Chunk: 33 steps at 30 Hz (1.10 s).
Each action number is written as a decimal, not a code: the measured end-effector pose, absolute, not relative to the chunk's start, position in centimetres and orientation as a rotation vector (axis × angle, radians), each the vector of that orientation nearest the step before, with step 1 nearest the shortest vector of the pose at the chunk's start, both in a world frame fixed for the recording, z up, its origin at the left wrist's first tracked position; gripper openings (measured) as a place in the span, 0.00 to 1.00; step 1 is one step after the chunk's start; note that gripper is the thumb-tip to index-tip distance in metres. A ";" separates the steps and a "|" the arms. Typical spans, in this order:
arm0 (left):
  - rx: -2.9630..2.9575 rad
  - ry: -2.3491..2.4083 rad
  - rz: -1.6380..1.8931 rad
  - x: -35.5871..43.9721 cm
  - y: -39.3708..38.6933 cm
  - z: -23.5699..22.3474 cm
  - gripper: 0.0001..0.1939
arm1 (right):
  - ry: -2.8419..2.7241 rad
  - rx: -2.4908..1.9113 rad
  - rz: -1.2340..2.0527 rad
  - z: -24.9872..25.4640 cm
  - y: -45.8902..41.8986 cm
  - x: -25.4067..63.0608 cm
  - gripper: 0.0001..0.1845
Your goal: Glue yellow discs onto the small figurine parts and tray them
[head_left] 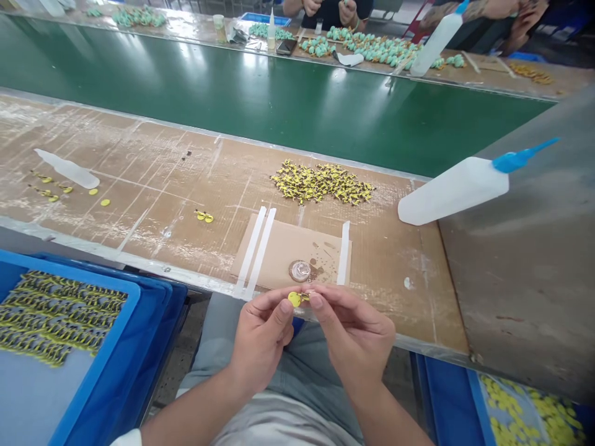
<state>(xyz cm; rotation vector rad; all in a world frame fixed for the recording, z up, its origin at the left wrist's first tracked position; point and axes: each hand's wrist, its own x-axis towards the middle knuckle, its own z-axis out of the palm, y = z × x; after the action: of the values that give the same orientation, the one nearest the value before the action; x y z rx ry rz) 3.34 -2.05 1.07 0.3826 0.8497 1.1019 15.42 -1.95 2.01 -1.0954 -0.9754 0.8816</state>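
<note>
My left hand [260, 337]: curled nearly shut, thumb and fingers pinching the yellow disc piece [294, 300] from its left.
My right hand [356, 334]: curled the same way, thumb and fingertips on that piece from its right, just over the bench's near edge.
Grip: a small, firm pinch at the edges, wrists steady, leaves the piece's face in view.
Near edge: a cardboard sheet [288, 251] with 3 white tape strips [344, 253] and a round brown-stained cap [300, 271].
Left corner, below the bench: a blue crate [74, 272] holding rows of yellow-and-black pieces [60, 316].
Right corner, below the bench: a blue crate [446, 396] holding loose yellow discs [525, 409].
Mid-bench: a heap of yellow-and-black pieces [320, 183], beside a white squeeze bottle [453, 189] with a blue nozzle.
Far side: a green belt [232, 93], then a co-worker's hands [324, 5] beyond green pieces [381, 49].
Writing: none I can read.
</note>
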 end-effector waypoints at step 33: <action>0.400 0.833 1.078 3.3 -2.2 1.1 0.12 | -1.210 -1.078 0.756 2.4 -1.8 16.2 0.15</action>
<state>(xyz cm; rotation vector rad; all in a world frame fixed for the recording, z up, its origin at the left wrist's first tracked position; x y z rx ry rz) 3.31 -2.19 1.10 0.3999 0.8327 1.0778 16.22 -1.80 2.39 -1.0782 -1.2098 0.7560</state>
